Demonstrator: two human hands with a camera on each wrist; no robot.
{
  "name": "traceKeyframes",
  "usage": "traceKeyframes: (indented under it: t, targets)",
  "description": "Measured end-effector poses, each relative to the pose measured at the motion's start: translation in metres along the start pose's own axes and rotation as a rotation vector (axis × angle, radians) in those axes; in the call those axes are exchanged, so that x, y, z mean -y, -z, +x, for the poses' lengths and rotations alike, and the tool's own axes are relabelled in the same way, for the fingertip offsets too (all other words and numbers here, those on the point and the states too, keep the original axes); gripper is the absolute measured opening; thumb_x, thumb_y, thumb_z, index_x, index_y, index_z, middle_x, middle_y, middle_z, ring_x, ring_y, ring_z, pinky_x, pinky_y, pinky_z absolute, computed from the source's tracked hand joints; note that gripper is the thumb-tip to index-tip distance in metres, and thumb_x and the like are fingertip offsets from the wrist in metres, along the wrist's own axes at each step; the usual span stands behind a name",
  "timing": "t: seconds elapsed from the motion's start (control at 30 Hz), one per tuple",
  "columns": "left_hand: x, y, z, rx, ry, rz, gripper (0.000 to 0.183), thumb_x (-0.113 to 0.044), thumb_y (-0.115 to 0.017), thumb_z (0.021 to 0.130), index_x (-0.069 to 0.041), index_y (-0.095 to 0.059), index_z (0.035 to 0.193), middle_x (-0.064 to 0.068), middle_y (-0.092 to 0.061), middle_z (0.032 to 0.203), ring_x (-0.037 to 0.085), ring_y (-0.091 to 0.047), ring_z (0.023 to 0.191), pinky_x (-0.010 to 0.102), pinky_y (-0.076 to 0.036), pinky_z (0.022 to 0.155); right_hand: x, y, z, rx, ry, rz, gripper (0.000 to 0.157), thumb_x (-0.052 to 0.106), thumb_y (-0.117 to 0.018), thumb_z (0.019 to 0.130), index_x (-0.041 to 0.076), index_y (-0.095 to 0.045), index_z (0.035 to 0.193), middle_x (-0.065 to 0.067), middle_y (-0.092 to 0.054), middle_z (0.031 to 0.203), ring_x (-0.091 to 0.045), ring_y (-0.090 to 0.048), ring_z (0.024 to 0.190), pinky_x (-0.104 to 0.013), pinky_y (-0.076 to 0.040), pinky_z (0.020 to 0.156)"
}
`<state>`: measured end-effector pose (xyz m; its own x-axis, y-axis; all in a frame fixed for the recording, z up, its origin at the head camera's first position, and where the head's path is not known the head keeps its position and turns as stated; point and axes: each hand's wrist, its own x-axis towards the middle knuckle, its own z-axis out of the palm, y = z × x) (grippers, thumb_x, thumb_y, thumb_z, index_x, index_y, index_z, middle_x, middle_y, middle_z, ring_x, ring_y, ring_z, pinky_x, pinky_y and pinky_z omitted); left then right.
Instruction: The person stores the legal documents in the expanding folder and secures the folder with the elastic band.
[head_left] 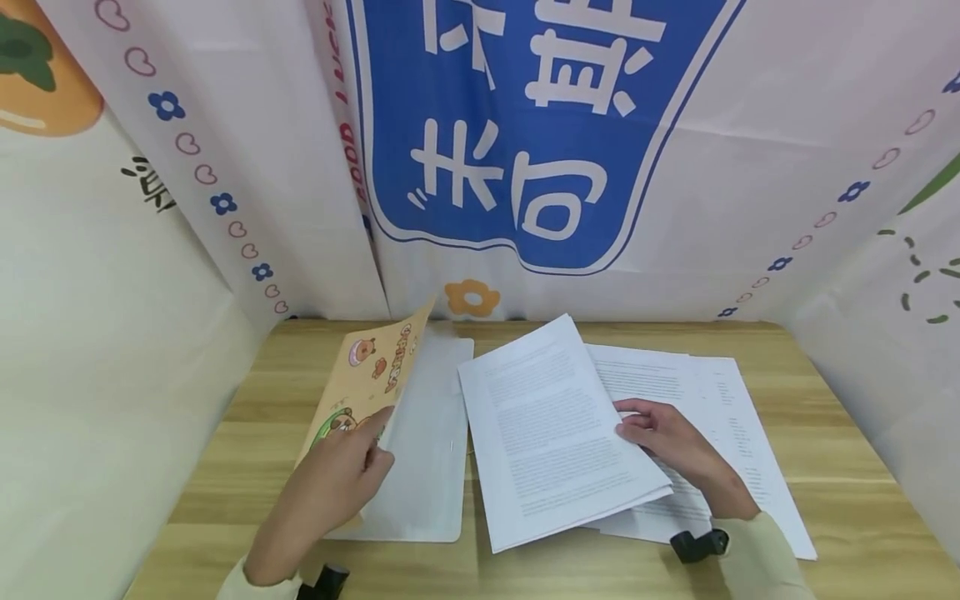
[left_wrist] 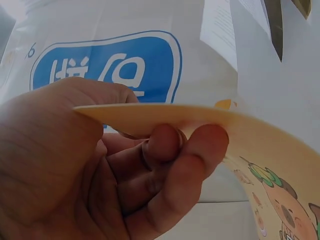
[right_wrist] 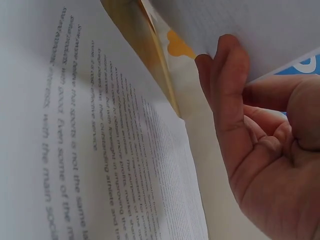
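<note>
L hand (head_left: pixel 337 475) pinching cartoon folder cover (head_left: pixel 371 375), R hand (head_left: pixel 671 435) pinching printed sheets (head_left: pixel 543 425)
Sheets extending L from R hand, long axis running fwd, slightly L.

Cloth-walled booth (head_left: pixel 750 208) with wood-grain table (head_left: pixel 840 467)

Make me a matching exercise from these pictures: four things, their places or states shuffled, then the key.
1. Left hand
2. Right hand
3. Lower printed sheets
4. Blue emblem

A. On the white backdrop
B. Pinching the upper sheets by the edge
C. On the table, partly covered
D. Pinching the yellow-orange cover

Pairs: 1-D; 2-B; 3-C; 4-A
</note>
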<state>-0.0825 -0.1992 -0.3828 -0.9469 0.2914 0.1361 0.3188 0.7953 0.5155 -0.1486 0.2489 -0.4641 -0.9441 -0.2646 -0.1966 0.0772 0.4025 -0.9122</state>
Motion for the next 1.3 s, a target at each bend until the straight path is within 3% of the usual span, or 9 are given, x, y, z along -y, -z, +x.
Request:
traceKeyframes:
  t: [0.63,0.87,1.07,1.3]
  targets:
    - [0.004,0.017,-0.003,-0.025,0.004,-0.04,0.048,0.001,-0.055,0.093,0.007,-0.056,0.141,-0.014,-0.035,0.058,0.0,-0.029,0.048,0.022,-0.03,0.045,0.002,0.0,0.007,-0.022,0.004,-0.011,0.047,0.016,-0.067,0.1,-0.005,-0.056,0.141,-0.01,-0.072,0.098,-0.023,-0.064,0.082,-0.03,-0.051,0.066]
    - [0.003,0.019,-0.003,-0.016,0.002,-0.037,0.048,0.0,-0.056,0.094,0.008,-0.056,0.141,-0.014,-0.036,0.057,0.0,-0.03,0.047,0.023,-0.03,0.044,0.0,0.0,0.017,-0.01,-0.03,0.013,0.048,0.02,-0.065,0.102,-0.003,-0.057,0.142,-0.012,-0.074,0.106,-0.024,-0.07,0.087,-0.031,-0.054,0.074]
    - [0.004,0.02,-0.003,-0.019,-0.023,-0.048,0.048,0.001,-0.055,0.094,0.008,-0.055,0.141,-0.017,-0.034,0.055,-0.001,-0.027,0.046,0.022,-0.03,0.043,-0.001,0.0,0.024,0.004,-0.045,0.075,0.049,0.021,-0.061,0.104,-0.003,-0.053,0.146,-0.015,-0.073,0.106,-0.028,-0.072,0.081,-0.034,-0.057,0.066]
    - [0.003,0.02,-0.004,-0.011,-0.013,-0.048,0.048,0.0,-0.054,0.095,0.008,-0.055,0.142,-0.016,-0.033,0.055,-0.001,-0.027,0.045,0.022,-0.029,0.043,0.005,0.003,0.033,-0.046,-0.045,0.013,0.047,0.02,-0.06,0.104,-0.001,-0.055,0.146,-0.015,-0.069,0.11,-0.024,-0.069,0.082,-0.033,-0.055,0.066]
